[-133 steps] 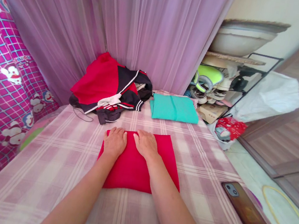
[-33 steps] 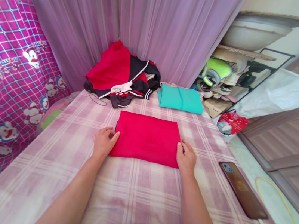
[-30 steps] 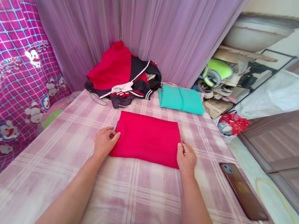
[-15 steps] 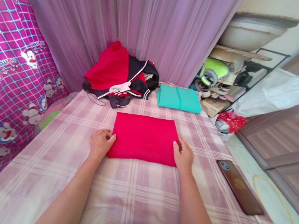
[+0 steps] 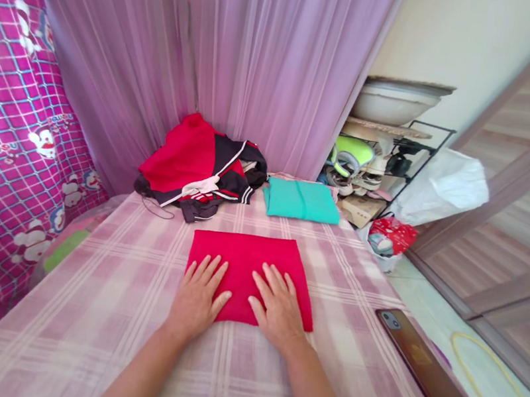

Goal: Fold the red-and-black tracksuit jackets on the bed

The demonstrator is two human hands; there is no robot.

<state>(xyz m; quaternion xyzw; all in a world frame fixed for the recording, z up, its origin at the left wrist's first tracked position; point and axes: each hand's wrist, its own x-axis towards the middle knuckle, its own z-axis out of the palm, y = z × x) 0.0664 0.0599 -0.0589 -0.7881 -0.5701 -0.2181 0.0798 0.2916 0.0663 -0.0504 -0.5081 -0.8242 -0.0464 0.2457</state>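
A folded red cloth (image 5: 241,265) lies flat on the plaid bedsheet (image 5: 136,312) in front of me. My left hand (image 5: 198,292) rests palm down on its left part, fingers spread. On the right part lies my right hand (image 5: 277,301), also flat with the fingers apart. Neither hand grips anything. Beyond the red cloth is a folded turquoise cloth (image 5: 302,200). To its left sits a rumpled heap of red and black clothing (image 5: 186,156) with white stripes.
A phone (image 5: 424,365) with a cable lies near the right edge of the bed. Purple curtains (image 5: 267,58) hang behind. At the back right stands a rack with shoes and a large basin (image 5: 395,104). A patterned pink cloth (image 5: 11,151) hangs at left.
Both hands have let go of the red cloth's side edges and moved inward, now lying flat on top of it. The view has tilted up, so everything sits lower in the picture.
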